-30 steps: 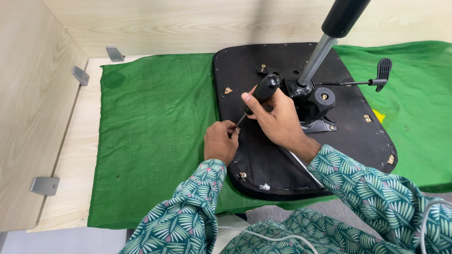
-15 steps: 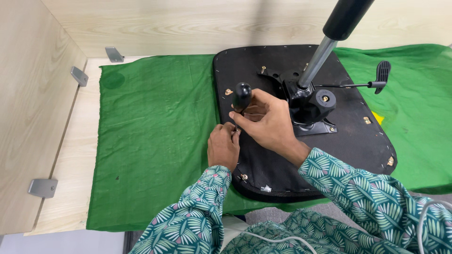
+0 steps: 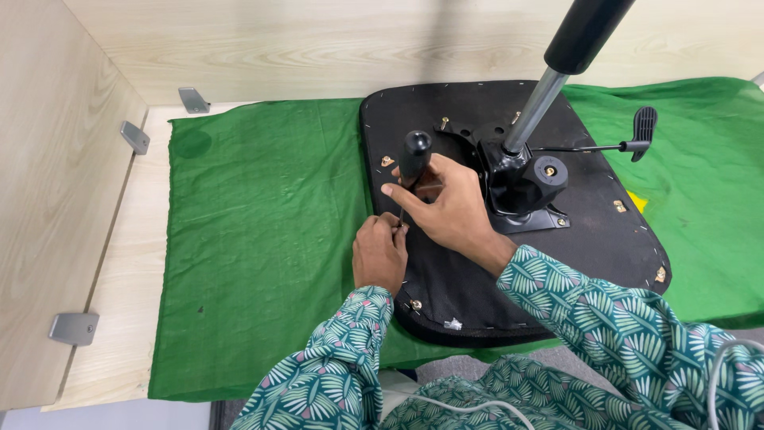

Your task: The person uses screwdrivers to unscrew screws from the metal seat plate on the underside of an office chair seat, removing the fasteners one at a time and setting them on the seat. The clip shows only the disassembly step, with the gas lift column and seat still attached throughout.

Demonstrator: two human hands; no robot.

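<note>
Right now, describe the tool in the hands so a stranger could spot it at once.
On the green cloth lies an upturned black chair seat. Near its left edge the right hand holds a screwdriver upright, the left hand at its tip. Its short rounded black handle differs from the tall silver gas cylinder beside it.

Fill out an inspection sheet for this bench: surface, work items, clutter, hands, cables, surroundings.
Surface: light wooden bench covered by a green cloth.
Work items: black upturned chair seat on the cloth, with a black mechanism plate, a chrome gas column and a lever; a black-handled screwdriver stands upright on the seat's left part.
Clutter: a small yellow scrap beside the seat.
Hands: right hand grips the screwdriver; left hand pinches near its tip.
Cables: a white cord over the patterned sleeve.
Surroundings: wooden side panels with grey metal brackets.
</note>
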